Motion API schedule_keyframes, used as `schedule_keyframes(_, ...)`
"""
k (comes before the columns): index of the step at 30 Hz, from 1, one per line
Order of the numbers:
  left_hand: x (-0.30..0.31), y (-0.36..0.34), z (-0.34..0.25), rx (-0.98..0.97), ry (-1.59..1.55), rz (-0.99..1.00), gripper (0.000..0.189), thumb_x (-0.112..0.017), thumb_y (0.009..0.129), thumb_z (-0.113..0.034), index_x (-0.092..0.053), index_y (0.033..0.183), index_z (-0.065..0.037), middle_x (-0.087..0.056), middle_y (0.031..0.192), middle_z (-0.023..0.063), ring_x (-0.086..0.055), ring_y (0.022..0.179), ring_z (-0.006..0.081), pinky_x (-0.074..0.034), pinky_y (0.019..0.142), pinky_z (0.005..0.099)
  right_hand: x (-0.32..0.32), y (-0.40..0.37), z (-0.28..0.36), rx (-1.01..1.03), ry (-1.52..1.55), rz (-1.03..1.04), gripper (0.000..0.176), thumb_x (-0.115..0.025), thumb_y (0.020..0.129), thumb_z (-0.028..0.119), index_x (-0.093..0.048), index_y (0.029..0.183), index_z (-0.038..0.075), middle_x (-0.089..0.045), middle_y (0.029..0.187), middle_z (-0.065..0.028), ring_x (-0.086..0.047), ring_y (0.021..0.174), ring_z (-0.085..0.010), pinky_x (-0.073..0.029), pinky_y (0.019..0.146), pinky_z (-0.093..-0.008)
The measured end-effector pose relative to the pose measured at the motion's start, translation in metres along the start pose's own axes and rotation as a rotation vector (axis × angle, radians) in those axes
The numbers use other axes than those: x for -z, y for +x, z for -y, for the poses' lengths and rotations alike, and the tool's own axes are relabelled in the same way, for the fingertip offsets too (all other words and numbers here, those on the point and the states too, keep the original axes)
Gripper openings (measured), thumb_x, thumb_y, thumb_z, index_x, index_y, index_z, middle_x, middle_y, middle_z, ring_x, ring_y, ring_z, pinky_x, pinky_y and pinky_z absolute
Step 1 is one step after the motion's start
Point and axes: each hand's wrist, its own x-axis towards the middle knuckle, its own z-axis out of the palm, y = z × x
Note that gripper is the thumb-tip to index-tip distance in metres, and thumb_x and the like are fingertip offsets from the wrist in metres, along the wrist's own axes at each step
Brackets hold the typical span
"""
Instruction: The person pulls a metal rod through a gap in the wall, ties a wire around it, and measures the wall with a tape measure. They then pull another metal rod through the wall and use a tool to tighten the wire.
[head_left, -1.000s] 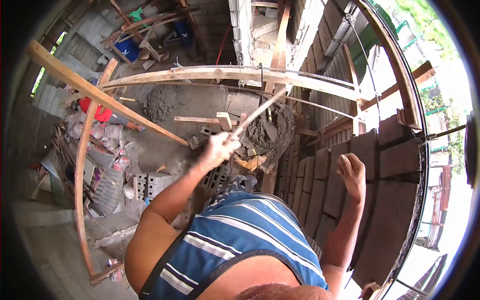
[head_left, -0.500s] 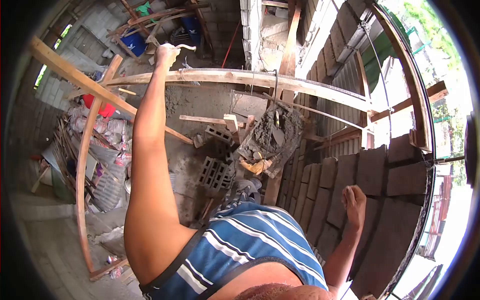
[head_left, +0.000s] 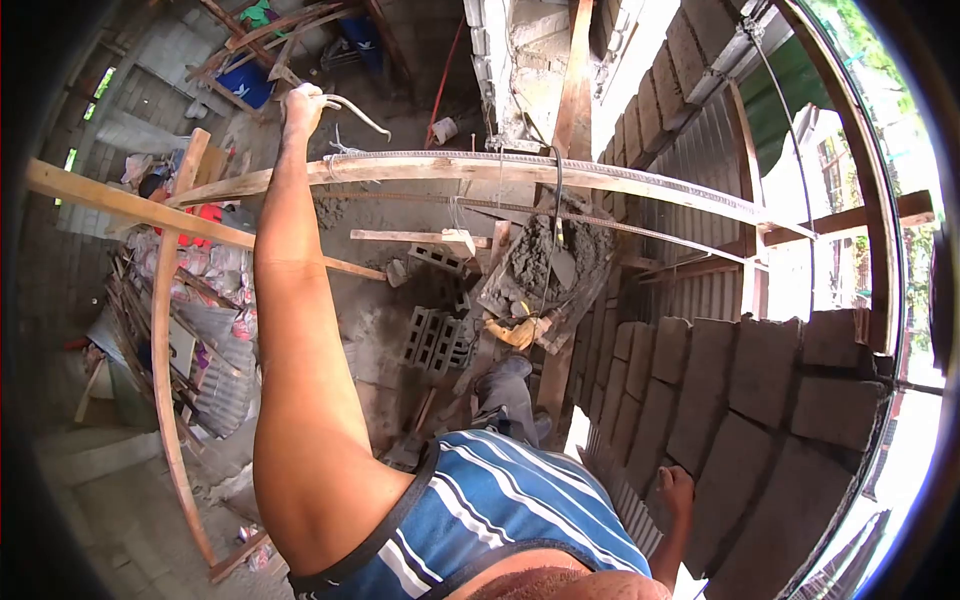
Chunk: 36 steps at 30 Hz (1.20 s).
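Note:
My left hand [head_left: 303, 104], at the end of a stretched arm, is closed on a thin pale tube-like length [head_left: 362, 117]. Its loose end curves out to the right and droops. The forearm crosses over a wooden beam [head_left: 420, 169] that has a ribbed steel bar along it. Low at the right, my right hand [head_left: 677, 487] is curled closed beside the grey block wall [head_left: 740, 440]; what its fingers hold, if anything, is hidden.
Below the beam, a board of wet mortar [head_left: 560, 255] carries a trowel [head_left: 563, 268]. Hollow blocks [head_left: 432, 340] stand on the floor near my foot. A slanting timber [head_left: 130, 200] crosses at the left, above sacks and scrap. Blue containers [head_left: 247, 82] stand at the back.
My view has shifted. More of the pale length now hangs from my left hand, drooping lower. My right hand has dropped closer to my body.

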Motion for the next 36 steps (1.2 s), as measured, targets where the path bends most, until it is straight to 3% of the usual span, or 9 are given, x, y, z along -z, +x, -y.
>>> schedule_keyframes(3, -0.010, 0.005, 0.031, 0.198, -0.237, 0.152, 0.008, -0.064, 0.078, -0.007, -0.070, 0.079, -0.002, -0.063, 0.064, 0.0086, -0.060, 0.057, 0.0140, -0.047, 0.054, 0.0325, -0.013, 0.013, -0.015, -0.023, 0.028, -0.011, 0.027, -0.063, 0.092, 0.021, -0.065, 0.084, -0.004, -0.065, 0.071, -0.0186, -0.064, 0.064, -0.0263, -0.048, 0.063, -0.0410)
schedule_keyframes(6, -0.043, 0.016, 0.101, 0.032, 0.066, -0.121, 0.011, -0.065, 0.077, -0.009, -0.074, 0.084, -0.006, -0.070, 0.074, 0.0123, -0.068, 0.072, 0.0196, -0.051, 0.063, 0.0343, -0.020, 0.026, -0.020, -0.060, 0.047, 0.007, 0.027, -0.063, 0.091, 0.021, -0.066, 0.083, -0.005, -0.065, 0.071, -0.0185, -0.064, 0.065, -0.0272, -0.048, 0.064, -0.0420)
schedule_keyframes(12, -0.051, -0.002, 0.087, -0.061, -0.182, 0.092, 0.023, -0.066, 0.074, -0.008, -0.074, 0.095, -0.004, -0.072, 0.084, 0.0128, -0.069, 0.078, 0.0235, -0.054, 0.070, 0.0335, -0.034, 0.037, -0.058, -0.034, 0.006, 0.027, 0.028, -0.064, 0.090, 0.021, -0.066, 0.081, -0.005, -0.066, 0.069, -0.0172, -0.065, 0.065, -0.0263, -0.049, 0.065, -0.0411)
schedule_keyframes(17, -0.031, -0.023, 0.016, 0.297, -0.200, 0.200, 0.018, -0.061, 0.074, -0.003, -0.072, 0.089, -0.002, -0.070, 0.079, 0.0083, -0.064, 0.071, 0.0169, -0.049, 0.062, 0.0323, -0.029, 0.036, -0.040, -0.076, 0.022, 0.038, 0.029, -0.064, 0.090, 0.022, -0.067, 0.082, -0.005, -0.067, 0.069, -0.0166, -0.066, 0.065, -0.0266, -0.050, 0.066, -0.0403)
schedule_keyframes(21, -0.034, -0.006, 0.042, 0.448, -0.235, 0.262, 0.015, -0.062, 0.076, -0.005, -0.072, 0.088, -0.004, -0.070, 0.078, 0.0092, -0.065, 0.070, 0.0200, -0.049, 0.063, 0.0346, -0.027, 0.039, -0.017, -0.052, 0.004, 0.039, 0.029, -0.062, 0.093, 0.023, -0.064, 0.081, -0.004, -0.064, 0.066, -0.0112, -0.063, 0.061, -0.0180, -0.050, 0.060, -0.0356)
schedule_keyframes(23, -0.059, 0.019, 0.106, 0.154, 0.056, 0.122, 0.018, -0.063, 0.085, -0.012, -0.071, 0.101, -0.008, -0.064, 0.075, 0.0031, -0.061, 0.058, 0.0143, -0.046, 0.046, 0.0305, -0.030, 0.041, -0.012, -0.040, -0.012, 0.031, 0.029, -0.062, 0.093, 0.023, -0.064, 0.082, -0.005, -0.065, 0.067, -0.0120, -0.064, 0.062, -0.0187, -0.050, 0.061, -0.0357)
schedule_keyframes(27, -0.054, 0.008, 0.097, 0.060, 0.056, 0.105, 0.018, -0.064, 0.086, -0.013, -0.070, 0.102, -0.008, -0.066, 0.077, 0.0038, -0.061, 0.057, 0.0143, -0.047, 0.046, 0.0303, -0.029, 0.038, -0.008, -0.080, 0.026, 0.049, 0.029, -0.062, 0.092, 0.022, -0.065, 0.084, -0.006, -0.066, 0.068, -0.0134, -0.065, 0.063, -0.0195, -0.050, 0.061, -0.0354)
schedule_keyframes(32, -0.007, -0.034, -0.006, 0.219, -0.374, 0.014, 0.022, -0.066, 0.087, -0.015, -0.071, 0.105, -0.002, -0.072, 0.088, 0.0097, -0.066, 0.075, 0.0175, -0.052, 0.068, 0.0317, -0.037, 0.032, -0.035, -0.148, 0.036, 0.044, 0.030, -0.063, 0.092, 0.024, -0.066, 0.085, -0.006, -0.066, 0.068, -0.0130, -0.066, 0.064, -0.0191, -0.050, 0.062, -0.0355)
schedule_keyframes(36, -0.014, -0.053, -0.018, -0.142, -0.051, 0.000, 0.020, -0.066, 0.089, -0.015, -0.072, 0.103, -0.002, -0.074, 0.094, 0.0130, -0.071, 0.082, 0.0224, -0.054, 0.075, 0.0325, -0.057, 0.039, -0.067, 0.031, -0.067, 0.055, 0.029, -0.063, 0.092, 0.024, -0.065, 0.085, -0.005, -0.064, 0.070, -0.0107, -0.064, 0.063, -0.0163, -0.050, 0.060, -0.0347)
